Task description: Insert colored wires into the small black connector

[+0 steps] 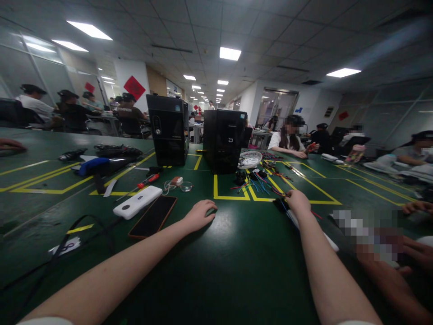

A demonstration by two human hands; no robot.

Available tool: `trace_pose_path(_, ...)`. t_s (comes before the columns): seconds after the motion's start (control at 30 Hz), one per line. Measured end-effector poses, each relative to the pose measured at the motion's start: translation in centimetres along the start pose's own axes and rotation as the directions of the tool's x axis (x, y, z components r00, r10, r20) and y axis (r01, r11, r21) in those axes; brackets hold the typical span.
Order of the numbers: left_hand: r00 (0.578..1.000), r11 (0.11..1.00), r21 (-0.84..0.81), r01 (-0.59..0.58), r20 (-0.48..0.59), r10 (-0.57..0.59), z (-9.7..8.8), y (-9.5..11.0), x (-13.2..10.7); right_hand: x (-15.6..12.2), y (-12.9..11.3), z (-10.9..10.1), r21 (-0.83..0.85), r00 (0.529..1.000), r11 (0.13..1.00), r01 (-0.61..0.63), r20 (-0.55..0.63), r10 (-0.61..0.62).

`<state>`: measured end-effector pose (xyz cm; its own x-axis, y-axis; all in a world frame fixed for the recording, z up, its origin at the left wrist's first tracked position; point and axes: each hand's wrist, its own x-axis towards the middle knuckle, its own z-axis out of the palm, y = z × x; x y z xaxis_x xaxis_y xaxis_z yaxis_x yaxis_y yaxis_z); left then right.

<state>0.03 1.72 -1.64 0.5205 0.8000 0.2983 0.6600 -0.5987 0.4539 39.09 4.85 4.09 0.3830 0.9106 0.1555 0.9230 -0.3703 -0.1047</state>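
Note:
My left hand (pixel 202 215) rests on the green table (pixel 233 257), its fingers loosely bent and apart, holding nothing. Near it lie a dark-screened phone (pixel 154 216) and a white power bank (pixel 138 202). My right hand (pixel 299 204) is closed, with its fingertips at the wires; a red wire (pixel 316 215) sticks out beside it. What exactly lies between the fingers is partly hidden. A dark connector (pixel 280 206) lies just left of that hand, and a white strip-like object (pixel 331 242) is partly covered by the wrist. Loose blue and red wires (pixel 260 183) spread out beyond.
Two black computer towers (pixel 167 131) (pixel 223 140) stand ahead. A white basket (pixel 249 159), red screwdriver (pixel 148 181), glasses (pixel 185 186) and black cables (pixel 117 150) lie around, between yellow tape lines. At right, another person's hands (pixel 414 248) are close by. A person (pixel 287 137) sits across.

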Motion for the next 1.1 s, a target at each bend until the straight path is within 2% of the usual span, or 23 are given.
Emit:
trace_pose_path(0.2, 1.0, 1.0, -0.012, -0.001, 0.007, 0.001, 0.0, -0.1, 0.0, 0.3, -0.2, 0.5, -0.026, 0.999, 0.998, 0.052, 0.013, -0.052)
trace_pose_path(0.4, 1.0, 1.0, -0.018, -0.002, 0.003, 0.002, 0.1, 0.0, 0.0, 0.1, -1.0, 0.3, -0.076, 0.988, 0.988, 0.132, 0.09, -0.125)
trace_pose_path(0.5, 1.0, 1.0, -0.028, 0.006, 0.004, -0.006, 0.0, 0.1, -0.1, -0.6, -2.8, 0.1, -0.068, 0.965, 0.968, 0.24, 0.129, -0.23)
trace_pose_path(0.6, 1.0, 0.999, -0.047, 0.009, -0.006, -0.01, -0.4, 0.5, -0.2, -2.1, -6.0, 0.2, -0.038, 0.931, 0.936, 0.35, 0.125, -0.343)
trace_pose_path(0.63, 1.0, 0.998, -0.056, 0.011, -0.009, -0.011, -0.6, 0.7, -0.2, -2.8, -7.3, 0.3, -0.022, 0.91, 0.914, 0.405, 0.112, -0.4)
trace_pose_path(0.67, 1.0, 0.998, -0.065, 0.013, -0.014, -0.014, -0.7, 1.0, -0.2, -3.7, -8.6, 0.4, -0.015, 0.869, 0.871, 0.491, 0.085, -0.488)
trace_pose_path(0.77, 0.999, 0.996, -0.086, 0.027, -0.037, -0.03, -0.9, 1.3, -0.1, -6.5, -12.6, 0.8, 0.003, 0.683, 0.683, 0.73, 0.034, -0.73)
trace_pose_path(0.9, 0.995, 0.995, -0.09, 0.047, -0.083, -0.054, -0.6, 0.5, -0.4, -9.8, -16.3, 1.5, -0.028, 0.526, 0.528, 0.849, -0.043, -0.849)
trace_pose_path(1.0, 0.996, 0.996, -0.091, 0.024, -0.08, -0.031, -0.4, -0.3, -0.7, -11.2, -17.6, 1.8, -0.018, 0.448, 0.45, 0.893, -0.068, -0.891)
trace_pose_path(1.1, 0.998, 0.995, -0.103, 0.009, -0.066, -0.016, -0.5, -0.3, -0.8, -11.7, -17.7, 1.7, 0.021, 0.403, 0.402, 0.915, -0.074, -0.912)
